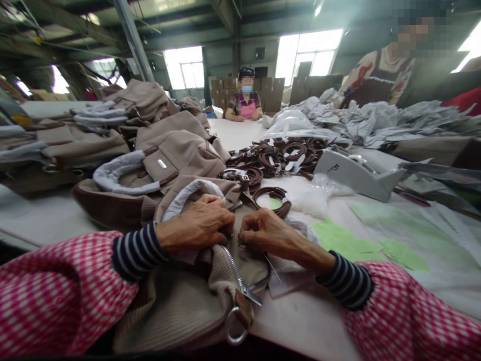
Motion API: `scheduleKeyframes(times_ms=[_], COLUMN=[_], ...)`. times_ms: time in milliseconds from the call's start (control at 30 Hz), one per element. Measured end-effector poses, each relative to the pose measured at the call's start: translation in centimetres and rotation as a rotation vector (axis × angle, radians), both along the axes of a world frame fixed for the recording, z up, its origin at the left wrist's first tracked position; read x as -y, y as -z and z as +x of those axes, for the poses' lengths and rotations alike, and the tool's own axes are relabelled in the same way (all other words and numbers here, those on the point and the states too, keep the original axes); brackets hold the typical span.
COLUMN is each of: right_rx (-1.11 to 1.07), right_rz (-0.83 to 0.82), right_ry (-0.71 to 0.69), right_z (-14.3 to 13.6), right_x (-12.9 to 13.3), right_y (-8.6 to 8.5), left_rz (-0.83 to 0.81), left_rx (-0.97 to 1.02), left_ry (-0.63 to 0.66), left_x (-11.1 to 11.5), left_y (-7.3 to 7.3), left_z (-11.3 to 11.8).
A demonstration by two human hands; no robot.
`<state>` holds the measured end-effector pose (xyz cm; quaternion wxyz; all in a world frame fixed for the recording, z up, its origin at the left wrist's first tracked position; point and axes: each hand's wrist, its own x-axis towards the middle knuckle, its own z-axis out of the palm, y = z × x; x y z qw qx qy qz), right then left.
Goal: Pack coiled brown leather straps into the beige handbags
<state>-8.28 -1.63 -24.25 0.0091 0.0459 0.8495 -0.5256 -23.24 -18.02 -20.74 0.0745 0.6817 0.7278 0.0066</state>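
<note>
A beige ribbed handbag [180, 301] lies close in front of me, its top zipper [233, 265] partly open. A metal zipper pull and a ring on a brown leather tab show at its near end. My left hand [201, 223] is closed, fingers pinching the bag's opening beside a handle wrapped in white paper [193, 190]. Opposite it, my right hand [268, 233] is closed on the other edge of the opening, thumb and fingers bent together. The fingertips of both hands are partly hidden, so the exact spot they grip is unclear.
Several similar bags [180, 155] are piled at the left. Coiled brown straps [268, 160] lie beyond my hands, near a grey tape dispenser [356, 173]. Green paper slips [345, 240] and crumpled white wrapping [368, 123] cover the right. Two co-workers [246, 105] are across the table.
</note>
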Motion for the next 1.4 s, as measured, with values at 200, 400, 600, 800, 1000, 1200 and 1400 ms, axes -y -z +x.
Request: scheduleKeyframes(times_ms=[200,400,600,800,1000,1200,1400], right_rx=[0.012,0.019,0.026,0.06,0.083,0.133,0.13], right_rz=[-0.01,0.005,0.067,0.134,0.171,0.083,0.067], right_ry=[-0.005,-0.01,-0.075,-0.111,-0.157,-0.154,-0.149], right_z=[0.0,0.1,0.2,0.3,0.5,0.2,0.1], right_x=[0.0,0.2,-0.3,-0.5,-0.4,-0.6,-0.6], right_y=[-0.2,-0.7,-0.7,-1.0,-1.5,-1.4,-1.2], left_rz=[0.002,0.09,0.093,0.116,0.234,0.275,0.303], left_rx=[0.06,0.029,0.167,0.219,0.411,0.658,0.651], left_ry=[-0.028,-0.052,-0.124,-0.123,-0.236,-0.253,-0.256], left_x=[-0.1,0.5,0.0,-0.1,0.1,0.6,0.6], left_y=[-0.2,0.5,0.2,0.3,0.3,0.6,1.0], left_z=[0.3,0.1,0.6,0.6,0.9,1.5,1.7])
